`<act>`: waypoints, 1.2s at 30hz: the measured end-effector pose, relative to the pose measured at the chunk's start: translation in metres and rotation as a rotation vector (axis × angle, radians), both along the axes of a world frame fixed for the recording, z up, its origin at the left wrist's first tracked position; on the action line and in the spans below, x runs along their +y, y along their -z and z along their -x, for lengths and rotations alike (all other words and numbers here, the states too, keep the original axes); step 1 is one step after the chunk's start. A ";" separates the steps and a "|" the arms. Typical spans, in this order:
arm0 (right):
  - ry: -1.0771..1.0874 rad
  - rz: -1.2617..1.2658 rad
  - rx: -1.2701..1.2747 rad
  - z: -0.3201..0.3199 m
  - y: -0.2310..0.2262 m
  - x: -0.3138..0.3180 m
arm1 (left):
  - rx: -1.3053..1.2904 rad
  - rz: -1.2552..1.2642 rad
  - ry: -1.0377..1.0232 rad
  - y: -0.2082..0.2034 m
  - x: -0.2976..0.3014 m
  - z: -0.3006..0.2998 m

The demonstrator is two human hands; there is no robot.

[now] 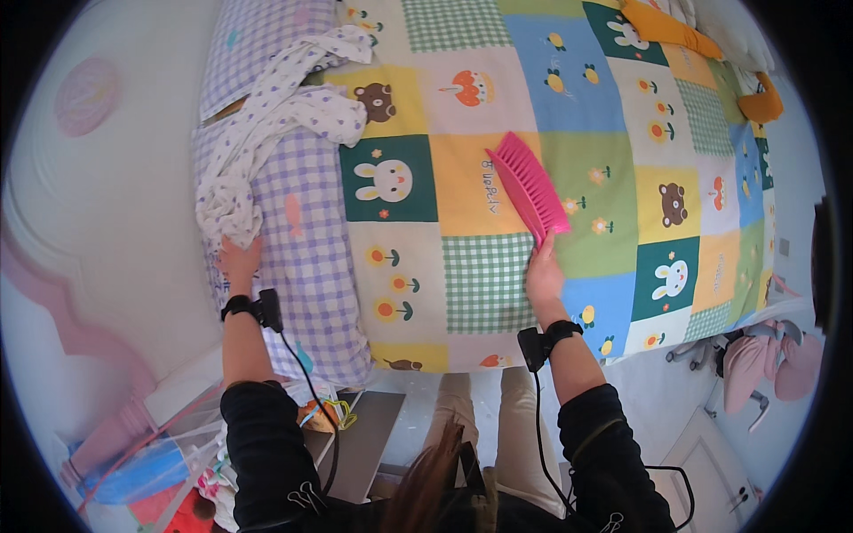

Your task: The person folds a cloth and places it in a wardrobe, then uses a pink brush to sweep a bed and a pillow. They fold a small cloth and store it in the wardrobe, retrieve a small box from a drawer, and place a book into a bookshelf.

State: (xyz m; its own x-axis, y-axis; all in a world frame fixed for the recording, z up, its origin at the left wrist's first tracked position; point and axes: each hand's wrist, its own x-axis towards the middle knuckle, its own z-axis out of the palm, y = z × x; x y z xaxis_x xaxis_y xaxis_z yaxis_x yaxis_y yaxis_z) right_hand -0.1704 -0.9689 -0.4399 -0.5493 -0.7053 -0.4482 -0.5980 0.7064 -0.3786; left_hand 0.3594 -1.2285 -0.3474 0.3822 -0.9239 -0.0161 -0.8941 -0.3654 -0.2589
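Observation:
My right hand (545, 280) is closed round the handle of a pink bed brush (530, 188), whose bristles face right over the patchwork bed cover (489, 289). On the left, my left hand (238, 265) grips the lower end of a white garment with small dark dots (258, 133). The garment lies crumpled across two purple checked pillows, one nearer (311, 213) and one farther (253, 35). My left fingertips are partly hidden in the cloth.
A pale headboard (151, 222) with pink trim borders the bed's left side. Orange and white plush things (675, 31) lie at the far right. A grey board (369, 435) and bagged items (142, 471) stand below left. A pink chair (755, 364) is at right, near a white door (711, 462).

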 end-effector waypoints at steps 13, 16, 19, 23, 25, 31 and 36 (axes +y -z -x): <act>-0.045 0.035 -0.026 0.002 -0.004 -0.003 | 0.427 -0.371 0.660 0.027 0.198 0.126; -0.204 0.148 -0.014 0.006 -0.014 0.012 | 0.659 -0.561 0.552 0.003 0.351 0.191; -0.391 0.052 -0.128 0.021 -0.031 0.062 | 0.797 -0.801 0.218 -0.035 0.482 0.211; -0.725 -0.153 -0.230 0.059 -0.065 0.154 | 0.829 -0.830 -0.057 -0.087 0.623 0.194; -0.904 -0.179 -0.231 0.074 -0.080 0.191 | 0.746 -0.740 -0.145 -0.107 0.687 0.172; -1.048 -0.034 -0.035 0.040 -0.136 0.249 | 0.660 -0.492 -0.589 -0.141 0.869 0.149; -1.230 0.373 -0.306 -0.076 -0.213 0.294 | 0.706 -0.362 -0.860 -0.183 1.023 0.178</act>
